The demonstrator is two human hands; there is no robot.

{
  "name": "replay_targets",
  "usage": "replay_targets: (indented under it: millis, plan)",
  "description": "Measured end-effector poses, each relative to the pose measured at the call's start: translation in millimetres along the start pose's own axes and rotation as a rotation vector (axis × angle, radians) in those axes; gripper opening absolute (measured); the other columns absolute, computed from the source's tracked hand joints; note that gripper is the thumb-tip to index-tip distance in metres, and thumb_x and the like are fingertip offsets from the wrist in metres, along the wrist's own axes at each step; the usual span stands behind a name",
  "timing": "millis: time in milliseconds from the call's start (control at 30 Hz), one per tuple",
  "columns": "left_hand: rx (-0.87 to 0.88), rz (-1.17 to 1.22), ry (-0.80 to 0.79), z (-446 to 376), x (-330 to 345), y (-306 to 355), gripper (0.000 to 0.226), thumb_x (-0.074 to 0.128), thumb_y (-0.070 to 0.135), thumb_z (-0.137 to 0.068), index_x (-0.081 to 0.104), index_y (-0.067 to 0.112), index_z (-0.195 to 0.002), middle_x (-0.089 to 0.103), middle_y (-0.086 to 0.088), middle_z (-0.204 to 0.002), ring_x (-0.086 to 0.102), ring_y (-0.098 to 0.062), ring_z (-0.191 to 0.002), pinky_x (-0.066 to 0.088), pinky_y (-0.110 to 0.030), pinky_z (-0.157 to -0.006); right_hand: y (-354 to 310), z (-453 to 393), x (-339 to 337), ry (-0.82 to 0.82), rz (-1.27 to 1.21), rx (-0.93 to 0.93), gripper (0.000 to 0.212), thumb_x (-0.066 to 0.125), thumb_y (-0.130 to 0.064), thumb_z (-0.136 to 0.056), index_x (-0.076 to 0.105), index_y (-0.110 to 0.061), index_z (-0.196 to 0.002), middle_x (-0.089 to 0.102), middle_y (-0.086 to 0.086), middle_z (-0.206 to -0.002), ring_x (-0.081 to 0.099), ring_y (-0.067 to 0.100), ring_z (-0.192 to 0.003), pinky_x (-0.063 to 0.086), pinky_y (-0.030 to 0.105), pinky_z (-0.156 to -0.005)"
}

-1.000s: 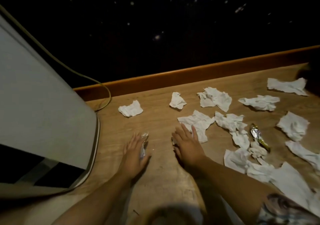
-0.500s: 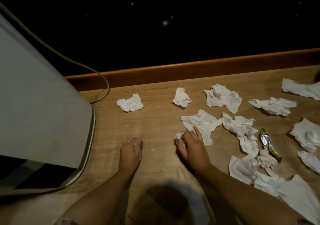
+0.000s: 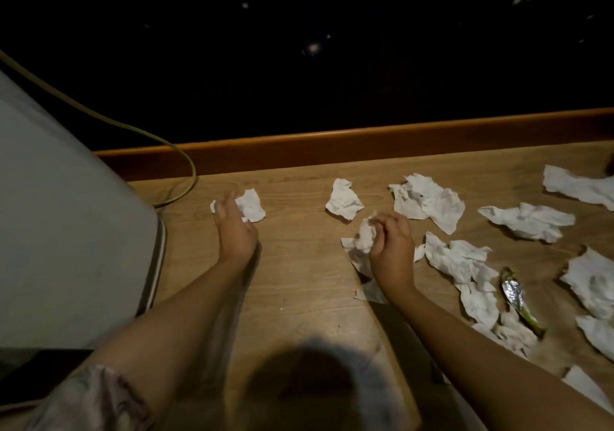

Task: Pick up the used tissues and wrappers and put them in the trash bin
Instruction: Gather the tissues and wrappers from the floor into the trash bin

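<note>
Two hands worked over the wooden surface [image 3: 299, 291]. The right hand [image 3: 392, 247] had its fingers clamped around a crumpled tissue wad [image 3: 366, 238], a loose flap of which trailed down onto the surface. The left hand [image 3: 234, 231] reached toward a small tissue [image 3: 251, 205] near the far edge, fingers spread apart and hovering at its left side; contact could not be confirmed.

Risk, as a judgement: the trailing flap could tear off or snag and stay behind, since only the upper wad was gripped. The left hand's splayed approach could push the small tissue away rather than pinch it. No trash bin was visible, so the carry distance was unknown; an overfilled hand could shed pieces.

Many more tissues lay scattered to the right. The foil wrapper [image 3: 516, 297] lay among them, its long axis running from the far side toward the near right, tapered end nearest the person.
</note>
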State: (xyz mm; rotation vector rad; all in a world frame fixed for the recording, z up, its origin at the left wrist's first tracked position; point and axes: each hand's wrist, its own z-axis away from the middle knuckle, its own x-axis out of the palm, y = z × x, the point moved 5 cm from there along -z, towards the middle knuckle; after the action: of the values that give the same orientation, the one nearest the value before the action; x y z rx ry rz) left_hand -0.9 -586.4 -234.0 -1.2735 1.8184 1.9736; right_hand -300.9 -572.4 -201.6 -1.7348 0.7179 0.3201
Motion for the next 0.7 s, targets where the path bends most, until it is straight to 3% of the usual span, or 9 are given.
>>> replay_targets:
  millis: [67, 133, 233, 333, 400, 467, 567, 700]
  plan:
    - [0.002, -0.144, -0.08, -15.1, 12.7, -14.4, 0.069, 0.049, -0.009, -0.089, 0.027, 0.014, -0.15, 0.016, -0.013, -0.16, 0.011, -0.032, -0.149, 0.013, -0.042, -0.121, 20.7, 4.6, -7.9, -0.015, 0.052, 0.044, 0.024, 0.049, 0.007, -0.091, 0.065, -0.003, -0.105, 0.062, 0.01, -0.104, 0.053, 0.011, -0.095, 0.031, 0.0, -0.083]
    - [0.004, -0.27, -0.195, -22.6, 29.8, -28.2, 0.064, 0.048, 0.002, -0.096, 0.022, 0.016, -0.153, 0.015, -0.012, -0.162, 0.002, -0.032, -0.15, 0.005, -0.043, -0.122, 36.6, 10.1, -14.9, -0.034, 0.06, 0.076, 0.025, 0.051, 0.006, -0.091, 0.066, -0.003, -0.108, 0.066, 0.011, -0.104, 0.059, 0.018, -0.096, 0.034, 0.005, -0.085]
    - [0.018, -0.209, -0.211, -11.6, 42.7, -25.9, 0.053, 0.052, 0.013, -0.098, 0.034, 0.011, -0.148, 0.034, -0.014, -0.154, 0.022, -0.034, -0.145, 0.018, -0.045, -0.119, 43.5, 14.7, -20.5, -0.081, 0.101, 0.052, 0.023, 0.052, -0.016, -0.095, 0.063, -0.01, -0.114, 0.064, 0.007, -0.109, 0.056, 0.023, -0.106, 0.036, 0.02, -0.091]
    - [0.083, -0.12, -0.113, 12.4, 42.0, -12.3, 0.039, 0.063, 0.019, -0.092, 0.056, 0.009, -0.13, 0.054, -0.017, -0.128, 0.046, -0.032, -0.121, 0.038, -0.039, -0.102, 38.3, 15.5, -7.2, -0.225, 0.321, -0.034, 0.055, 0.046, -0.061, -0.089, 0.055, -0.023, -0.127, 0.056, -0.001, -0.131, 0.044, 0.022, -0.125, 0.033, 0.042, -0.103]
    - [0.112, -0.107, -0.121, 29.6, 43.7, -8.3, 0.031, 0.071, 0.025, -0.086, 0.066, 0.013, -0.115, 0.06, -0.012, -0.115, 0.051, -0.027, -0.112, 0.042, -0.033, -0.094, 34.5, 18.5, 11.0, -0.382, 0.455, -0.064, 0.067, 0.045, -0.072, -0.083, 0.045, -0.031, -0.135, 0.04, -0.003, -0.148, 0.027, 0.022, -0.14, 0.018, 0.052, -0.115]
    - [0.161, -0.079, -0.125, 46.1, 46.0, -6.9, 0.024, 0.079, 0.028, -0.078, 0.074, 0.014, -0.097, 0.064, -0.008, -0.099, 0.054, -0.024, -0.102, 0.042, -0.03, -0.086, 34.2, 27.0, 27.4, -0.463, 0.495, -0.087, 0.052, 0.051, -0.06, -0.087, 0.047, -0.032, -0.131, 0.027, -0.003, -0.156, 0.01, 0.022, -0.147, 0.002, 0.055, -0.118]
    - [0.236, -0.041, -0.136, 67.0, 44.0, 1.1, 0.014, 0.082, 0.024, -0.076, 0.075, 0.013, -0.081, 0.059, -0.004, -0.082, 0.054, -0.019, -0.085, 0.042, -0.028, -0.074, 35.2, 42.1, 31.4, -0.384, 0.346, -0.046, 0.019, 0.056, -0.031, -0.093, 0.059, -0.026, -0.111, 0.032, -0.001, -0.155, 0.004, 0.017, -0.148, -0.013, 0.047, -0.117]
    - [0.31, 0.046, -0.185, 78.9, 42.5, 14.0, 0.016, 0.079, 0.005, -0.076, 0.071, 0.011, -0.088, 0.056, -0.001, -0.09, 0.057, -0.013, -0.082, 0.044, -0.013, -0.079, 34.4, 72.6, 24.8, -0.396, 0.168, -0.01, 0.028, 0.054, -0.02, -0.095, 0.056, -0.018, -0.123, 0.037, 0.006, -0.152, 0.01, 0.014, -0.146, -0.005, 0.035, -0.118]
